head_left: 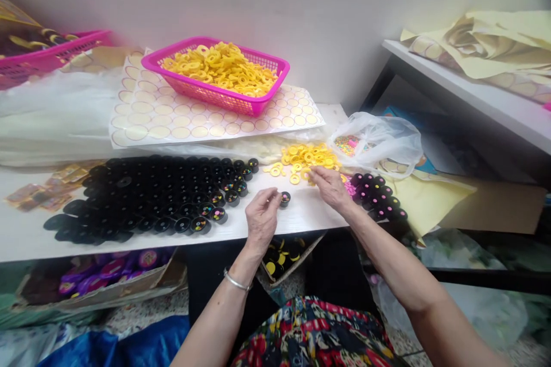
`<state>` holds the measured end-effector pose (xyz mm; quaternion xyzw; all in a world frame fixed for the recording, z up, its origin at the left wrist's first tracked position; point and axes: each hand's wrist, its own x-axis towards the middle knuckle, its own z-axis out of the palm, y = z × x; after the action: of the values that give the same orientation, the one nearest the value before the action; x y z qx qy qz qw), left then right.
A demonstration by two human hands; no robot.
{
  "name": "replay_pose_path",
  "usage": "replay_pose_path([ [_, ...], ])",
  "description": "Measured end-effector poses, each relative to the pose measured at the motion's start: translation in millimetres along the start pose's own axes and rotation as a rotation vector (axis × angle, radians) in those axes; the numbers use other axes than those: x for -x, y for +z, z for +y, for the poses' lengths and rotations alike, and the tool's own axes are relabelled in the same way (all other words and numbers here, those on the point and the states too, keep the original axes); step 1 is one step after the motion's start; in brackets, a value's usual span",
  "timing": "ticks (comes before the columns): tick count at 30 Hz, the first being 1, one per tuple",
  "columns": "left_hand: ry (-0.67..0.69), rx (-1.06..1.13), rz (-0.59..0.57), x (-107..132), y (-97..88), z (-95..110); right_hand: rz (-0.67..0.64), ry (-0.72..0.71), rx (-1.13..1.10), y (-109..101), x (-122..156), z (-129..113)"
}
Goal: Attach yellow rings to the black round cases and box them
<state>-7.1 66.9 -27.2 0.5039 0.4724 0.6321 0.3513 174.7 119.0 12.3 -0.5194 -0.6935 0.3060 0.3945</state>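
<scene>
My left hand (pixel 262 215) pinches a small black cup (pixel 284 199) on the white table (pixel 26 235), fingers closed around its left side. My right hand (pixel 329 186) reaches into a loose pile of yellow rings (pixel 306 156) just behind the cup, fingertips touching the rings at the pile's front edge. To the left spreads a large block of black cups (pixel 150 195), the nearest ones holding coloured beads. More black cups with pink contents (pixel 379 195) stand right of my right wrist.
A pink basket (pixel 215 94) full of yellow rings sits on sticker sheets (pixel 159 120) at the back. A plastic bag (pixel 379 137) of coloured beads lies at the right. Another pink basket (pixel 38 57) stands far left. A shelf (pixel 473 97) with gold sheets is at right. Boxes stand under the table.
</scene>
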Motion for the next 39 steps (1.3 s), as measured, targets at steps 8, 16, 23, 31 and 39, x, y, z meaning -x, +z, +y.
replay_pose_path([
  [8,-0.659,0.329,-0.200,13,7.0,31,-0.171,0.247,-0.464,26,51,-25],
  [16,-0.571,0.209,-0.101,10,0.0,19,-0.141,-0.129,-0.065,34,49,-32],
  [23,-0.507,0.095,0.064,-8,-4.8,-1,-0.254,-0.129,0.145,37,22,-21],
  [31,-0.336,-0.119,-0.185,-14,-0.5,-20,-0.287,-0.095,0.198,41,18,-14],
  [39,-0.287,-0.153,-0.199,-13,2.6,-34,-0.247,-0.034,0.009,46,18,-7],
])
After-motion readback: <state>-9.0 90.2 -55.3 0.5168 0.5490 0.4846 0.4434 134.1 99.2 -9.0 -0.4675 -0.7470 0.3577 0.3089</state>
